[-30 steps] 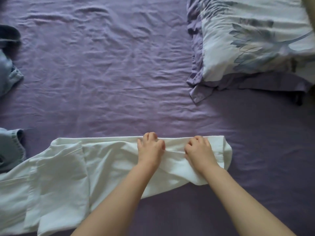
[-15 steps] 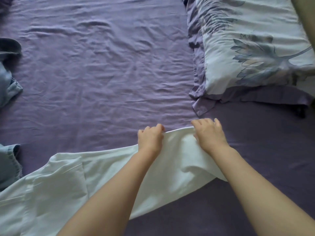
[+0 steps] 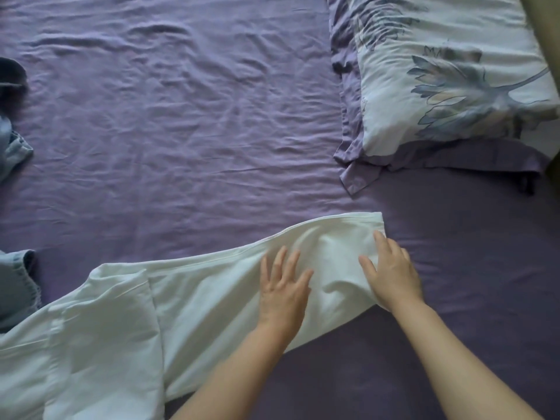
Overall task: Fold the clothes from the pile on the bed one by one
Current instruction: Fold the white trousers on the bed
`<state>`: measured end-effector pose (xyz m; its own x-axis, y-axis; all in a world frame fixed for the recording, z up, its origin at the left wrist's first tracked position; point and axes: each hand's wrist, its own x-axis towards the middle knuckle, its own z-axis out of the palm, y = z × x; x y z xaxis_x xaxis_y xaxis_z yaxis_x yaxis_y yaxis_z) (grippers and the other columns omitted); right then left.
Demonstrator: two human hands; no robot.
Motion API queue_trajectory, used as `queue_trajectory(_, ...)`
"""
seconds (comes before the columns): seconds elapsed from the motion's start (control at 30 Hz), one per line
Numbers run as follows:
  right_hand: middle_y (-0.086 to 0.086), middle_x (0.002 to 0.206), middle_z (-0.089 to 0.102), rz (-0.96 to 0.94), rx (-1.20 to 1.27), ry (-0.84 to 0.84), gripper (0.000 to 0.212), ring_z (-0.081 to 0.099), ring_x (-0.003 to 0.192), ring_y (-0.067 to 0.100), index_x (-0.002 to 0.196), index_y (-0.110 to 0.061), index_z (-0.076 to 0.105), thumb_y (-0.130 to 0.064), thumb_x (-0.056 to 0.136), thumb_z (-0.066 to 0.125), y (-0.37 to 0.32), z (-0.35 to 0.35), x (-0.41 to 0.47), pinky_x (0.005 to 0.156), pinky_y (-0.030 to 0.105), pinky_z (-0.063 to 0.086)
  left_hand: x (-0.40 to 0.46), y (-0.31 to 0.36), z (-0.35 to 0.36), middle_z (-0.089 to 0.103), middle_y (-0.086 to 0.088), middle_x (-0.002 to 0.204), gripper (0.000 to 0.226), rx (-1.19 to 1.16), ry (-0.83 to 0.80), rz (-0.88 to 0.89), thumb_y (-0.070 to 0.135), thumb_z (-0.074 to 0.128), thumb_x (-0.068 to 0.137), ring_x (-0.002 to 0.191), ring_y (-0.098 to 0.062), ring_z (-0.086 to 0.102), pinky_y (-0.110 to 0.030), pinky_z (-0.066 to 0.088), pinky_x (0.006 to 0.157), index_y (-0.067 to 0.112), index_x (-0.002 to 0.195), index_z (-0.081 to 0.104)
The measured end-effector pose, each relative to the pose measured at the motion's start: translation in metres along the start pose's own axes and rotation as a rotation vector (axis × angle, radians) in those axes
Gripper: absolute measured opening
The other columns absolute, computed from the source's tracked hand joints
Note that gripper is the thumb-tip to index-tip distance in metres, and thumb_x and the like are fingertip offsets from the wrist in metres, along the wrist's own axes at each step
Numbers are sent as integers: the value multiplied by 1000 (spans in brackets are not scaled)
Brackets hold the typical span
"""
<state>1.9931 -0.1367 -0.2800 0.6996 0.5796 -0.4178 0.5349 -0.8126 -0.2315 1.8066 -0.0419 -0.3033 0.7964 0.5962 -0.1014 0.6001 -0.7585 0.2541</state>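
Both hands lie flat and open on a white garment [image 3: 194,301] spread across the purple bedsheet [image 3: 169,122], palms down, gripping nothing. The left hand [image 3: 285,291] has its fingers spread and pointing away from the person, pressed on the cloth partway along its length. The right hand [image 3: 394,274] sits just beside it, at the garment's narrow end, its fingers fanned toward the hemmed edge and its wrist at the cloth's near border, where white meets purple. Between the two hands the fabric bunches into a soft raised wrinkle. From the left hand the garment runs out to the left and toward the person, widening into a layered, partly folded section that leaves the frame at the lower left corner (what kind of clothing it is cannot be told from here). Farther left of that hand, at the frame's edge, lie pieces of blue denim clothing [image 3: 16,286], the nearer one touching the white cloth. Beyond the right hand and well apart from it rests a pillow [image 3: 439,71] in a pale leaf-printed case with a purple border.
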Motion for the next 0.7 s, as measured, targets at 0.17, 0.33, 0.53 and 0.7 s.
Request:
queue_trajectory(0.17,18,114,60,33,9,235,48,52,108,39,122,-4,53,-11,78,68,3,7,-9,87,48,39,-45,0,1,65,-11,118,19,7,-143,-43,33,61,70,122,-33,48,-63,46,88,24,83,70)
queue_trajectory(0.33,17,93,63,-63,161,460,22,58,88,39,103,-5,61,-1,81,63,0,-13,-1,75,45,41,-52,6,-2,63,-13,122,42,0,-217,-74,34,89,51,116,-39,57,-65,45,88,26,87,69)
queue_trajectory(0.53,19,121,56,27,288,112,39,49,110,38,123,-3,48,-16,89,60,15,-17,18,89,43,38,-53,26,1,65,-10,122,50,78,-303,-39,59,76,52,113,-34,61,-63,45,88,34,95,69)
queue_trajectory(0.7,17,111,58,106,382,151,36,48,106,35,113,-3,50,-25,88,62,37,6,-23,84,42,39,-51,35,4,67,-9,111,62,107,-336,-40,40,92,29,105,-35,65,-61,48,85,20,83,69)
